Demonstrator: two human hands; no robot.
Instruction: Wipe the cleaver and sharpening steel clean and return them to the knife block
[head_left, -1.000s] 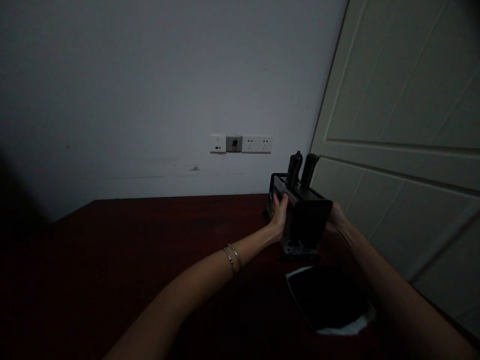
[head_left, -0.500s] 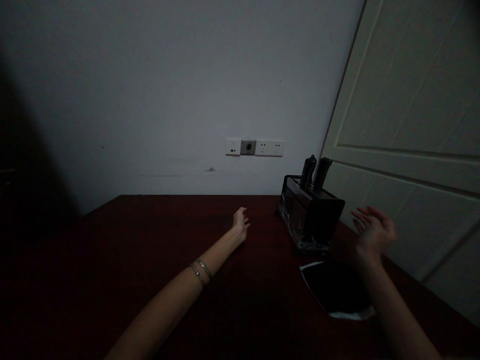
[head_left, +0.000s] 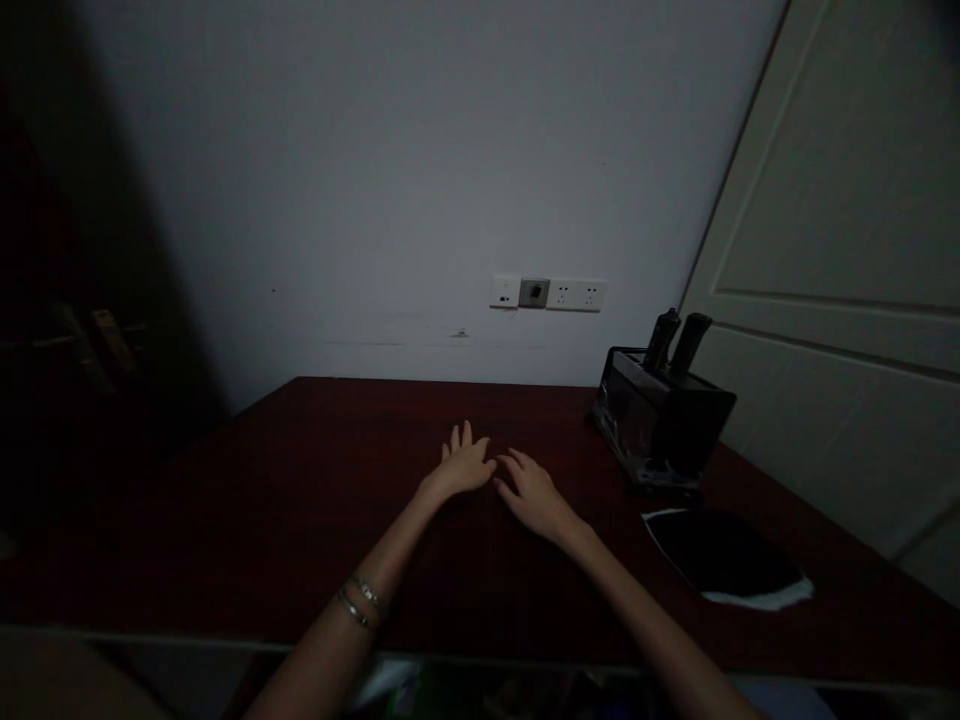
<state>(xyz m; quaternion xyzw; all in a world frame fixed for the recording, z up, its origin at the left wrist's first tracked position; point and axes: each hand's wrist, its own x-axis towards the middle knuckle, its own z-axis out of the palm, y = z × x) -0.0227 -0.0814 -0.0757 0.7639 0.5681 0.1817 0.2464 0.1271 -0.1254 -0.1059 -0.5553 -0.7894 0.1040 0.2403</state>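
Observation:
My left hand (head_left: 465, 465), with two bracelets (head_left: 358, 602) on its forearm, is palm down over the middle of the dark red table (head_left: 315, 480), fingers spread. Close beside it, my right hand (head_left: 531, 493) reaches in from the right, fingers apart and nothing in them. The fingertips of the two hands almost meet; I cannot tell if they touch. Off to the right, apart from both hands, stands a black knife block (head_left: 667, 420) with two black handles (head_left: 675, 342) sticking up. In front of it lies a flat black sheet with a white edge (head_left: 727, 555).
Behind the table is a pale wall with switches and sockets (head_left: 547, 294). A panelled white door (head_left: 832, 300) borders the right side. At the far left, a dark door with a handle (head_left: 112, 335) is dim. Things under the table's front edge are too dark to name.
My right hand has moved left, from beside the knife block to beside my left hand. My left hand has turned palm down and spread its fingers. The view has shifted left and down.

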